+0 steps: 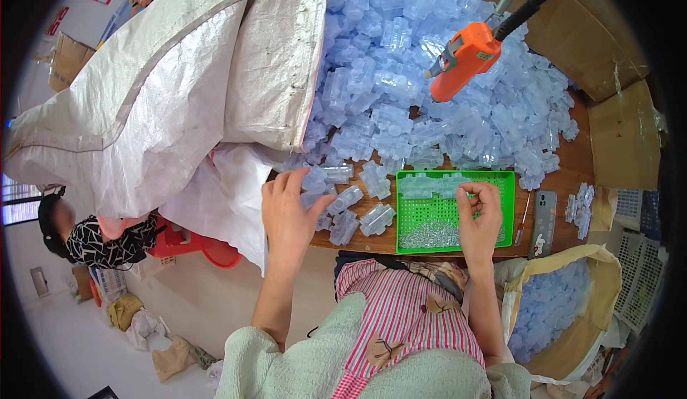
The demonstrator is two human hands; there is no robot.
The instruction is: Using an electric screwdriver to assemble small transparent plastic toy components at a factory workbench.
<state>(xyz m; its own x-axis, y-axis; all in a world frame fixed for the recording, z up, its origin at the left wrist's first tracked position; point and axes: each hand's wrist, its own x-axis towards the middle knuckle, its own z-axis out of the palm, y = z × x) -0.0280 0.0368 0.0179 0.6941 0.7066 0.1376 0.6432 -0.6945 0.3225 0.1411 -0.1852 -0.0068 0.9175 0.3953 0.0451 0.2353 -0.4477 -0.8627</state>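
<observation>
Premises present as a small assembly workshop. A wooden bench [565, 177] carries a bulk heap of identical clear plastic parts [429, 62], fed from a large woven sack [164, 84]. An orange powered screwdriver [465, 59] hangs on a cable overhead. A green tray [504, 213] holds what appear to be small screws [429, 236]. Cardboard boxes [594, 34] line the bench.

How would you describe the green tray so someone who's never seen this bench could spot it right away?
Start at the big heap of clear plastic parts on the wooden table. At the heap's near edge, under the right hand, sits the green tray. It is the only bright green, flat, meshed thing there, with small silver screws piled in it.
</observation>
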